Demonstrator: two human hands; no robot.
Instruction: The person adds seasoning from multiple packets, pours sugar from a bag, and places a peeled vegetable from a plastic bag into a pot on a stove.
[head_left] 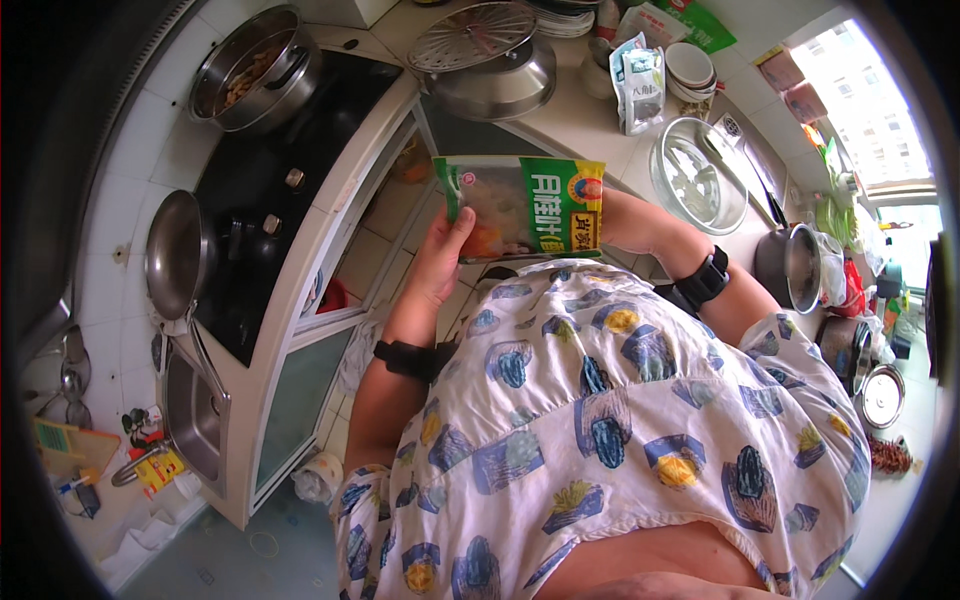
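Observation:
In front of my chest is a flat plastic spice packet (515,205), green with a yellow right end and a clear window over brownish contents. My left hand (443,245) is closed on its left edge, the thumb lying on the front face. At the other end, my right hand (627,220) holds the yellow side, most of its fingers hidden behind the packet. Both wrists wear black bands. Part of an open cabinet and the tiled floor show behind the packet.
Left, a black hob (275,180) bears a steel pot (270,105) with brown food and a frying pan (177,250); a sink (195,420) lies nearer. Ahead are a steel wok (490,85), small spice bags (640,85) and white bowls (690,65). A glass bowl (672,195) and saucepan (775,265) stand right.

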